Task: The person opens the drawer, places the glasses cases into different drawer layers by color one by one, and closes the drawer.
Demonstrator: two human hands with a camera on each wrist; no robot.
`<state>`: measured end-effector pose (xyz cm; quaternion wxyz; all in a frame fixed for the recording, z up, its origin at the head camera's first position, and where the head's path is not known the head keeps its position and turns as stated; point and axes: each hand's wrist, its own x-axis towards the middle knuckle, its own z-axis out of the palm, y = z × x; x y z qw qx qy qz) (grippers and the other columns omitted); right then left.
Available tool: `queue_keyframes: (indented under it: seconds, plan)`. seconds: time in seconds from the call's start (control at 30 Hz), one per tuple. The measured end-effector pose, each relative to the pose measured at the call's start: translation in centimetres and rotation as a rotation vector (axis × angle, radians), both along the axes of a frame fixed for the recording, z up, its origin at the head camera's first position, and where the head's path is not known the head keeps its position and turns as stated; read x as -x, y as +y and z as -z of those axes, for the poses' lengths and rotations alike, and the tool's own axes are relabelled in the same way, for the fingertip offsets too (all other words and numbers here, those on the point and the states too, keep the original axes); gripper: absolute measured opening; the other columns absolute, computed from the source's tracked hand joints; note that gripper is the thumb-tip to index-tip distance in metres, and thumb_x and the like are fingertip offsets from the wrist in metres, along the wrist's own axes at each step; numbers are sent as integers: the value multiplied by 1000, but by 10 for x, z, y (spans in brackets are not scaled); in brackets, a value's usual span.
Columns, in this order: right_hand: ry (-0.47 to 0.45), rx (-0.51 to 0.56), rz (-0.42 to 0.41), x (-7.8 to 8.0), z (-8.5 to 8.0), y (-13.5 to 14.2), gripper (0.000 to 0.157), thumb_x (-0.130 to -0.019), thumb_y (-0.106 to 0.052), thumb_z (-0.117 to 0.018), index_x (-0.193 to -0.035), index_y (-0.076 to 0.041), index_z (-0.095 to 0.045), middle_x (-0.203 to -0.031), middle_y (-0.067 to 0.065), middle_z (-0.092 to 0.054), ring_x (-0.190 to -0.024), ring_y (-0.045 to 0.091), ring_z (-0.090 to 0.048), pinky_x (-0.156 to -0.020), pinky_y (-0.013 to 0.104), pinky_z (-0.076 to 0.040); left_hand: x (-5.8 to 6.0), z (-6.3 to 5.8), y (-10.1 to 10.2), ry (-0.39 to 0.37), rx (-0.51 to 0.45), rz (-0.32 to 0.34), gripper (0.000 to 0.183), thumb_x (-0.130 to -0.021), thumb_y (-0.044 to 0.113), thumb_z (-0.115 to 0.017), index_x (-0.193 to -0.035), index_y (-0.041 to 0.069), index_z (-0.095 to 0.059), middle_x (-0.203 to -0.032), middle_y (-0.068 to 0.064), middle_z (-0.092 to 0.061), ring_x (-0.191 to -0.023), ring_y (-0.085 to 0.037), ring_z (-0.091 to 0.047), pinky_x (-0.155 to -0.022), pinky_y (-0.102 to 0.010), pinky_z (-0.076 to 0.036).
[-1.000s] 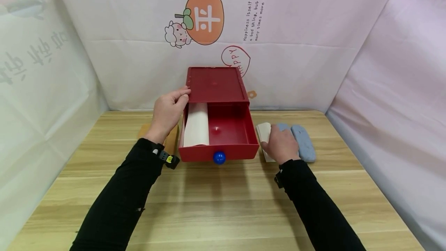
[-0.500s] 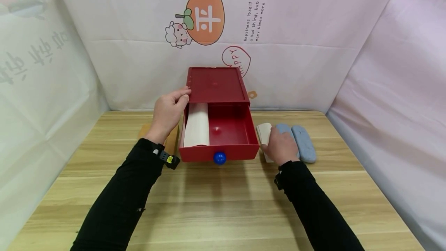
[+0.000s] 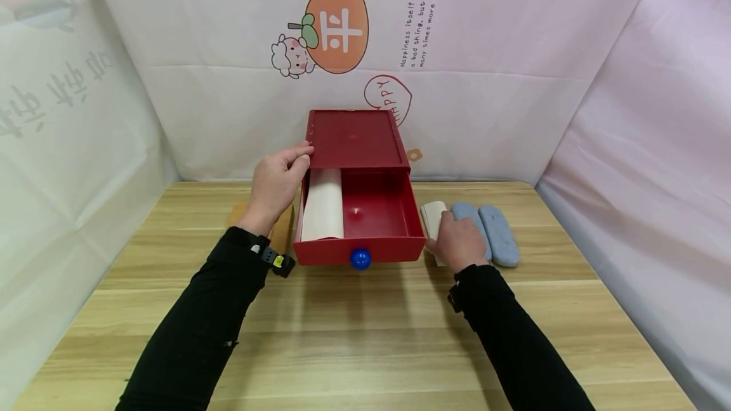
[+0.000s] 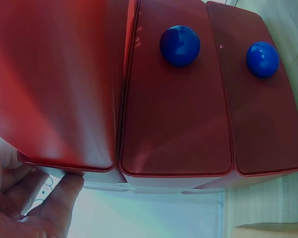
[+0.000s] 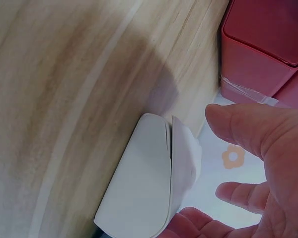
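A red drawer cabinet (image 3: 356, 138) stands at the table's back, its top drawer (image 3: 394, 247) pulled out by its blue knob side. My left hand (image 3: 271, 186) touches the cabinet's upper left edge with thumb and fingertips; the left wrist view shows the fingers against its side. Along the drawer's left side lies a white, rounded long thing (image 3: 322, 208). To the right, my right hand (image 3: 459, 243) is over a white case (image 5: 139, 178), which looks like a glasses case. Its thumb stands apart from the case, with lower fingers beside it; contact is partly hidden.
Two blue, round-ended cases (image 3: 499, 236) lie right of the right hand. A tan, wooden-looking thing (image 3: 282, 230) is partly hidden behind the left wrist. Two lower drawers with blue knobs (image 4: 180, 45) are shut. White cloth hangs behind and at both sides.
My right hand has shifted slightly left, showing more of the nearer blue case. The left hand and the cabinet have stayed in place.
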<state>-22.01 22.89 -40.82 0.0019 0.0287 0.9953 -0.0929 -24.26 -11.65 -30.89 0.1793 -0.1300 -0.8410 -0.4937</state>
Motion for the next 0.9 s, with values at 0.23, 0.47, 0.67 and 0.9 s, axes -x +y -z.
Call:
queue_keyframes:
  seconds: [0.23,0.47,0.67,0.9]
  plan:
    - [-18,-11,1,-1,0,0,68,-85,-43,-67,-131,4,-47,-97,27,-58,-83,39,-58,-61,45,-51,0,0,0,-3,-1,-4,39,-100,31,-48,-128,11,-66,-138,1,-58,-129,-9,-47,-99,-34,-48]
    - [-20,-19,4,-2,3,-1,59,-84,-41,-68,-121,1,-50,-89,23,-57,-80,38,-57,-56,45,-49,0,0,0,0,2,-7,39,-100,31,-48,-128,11,-67,-138,1,-59,-129,-9,-48,-99,-34,-48]
    - [-16,-18,14,-2,3,-1,54,-82,-40,-70,-114,0,-52,-86,21,-56,-77,38,-56,-52,43,-47,0,0,0,1,0,-7,40,-100,33,-48,-128,11,-67,-137,0,-59,-128,-10,-49,-101,-35,-47]
    - [-20,-25,18,-2,3,-1,51,-82,-38,-71,-110,-1,-52,-89,25,-55,-82,41,-56,-54,46,-47,0,0,0,7,-3,-7,39,-100,31,-48,-128,11,-67,-137,1,-59,-128,-9,-49,-100,-34,-47]
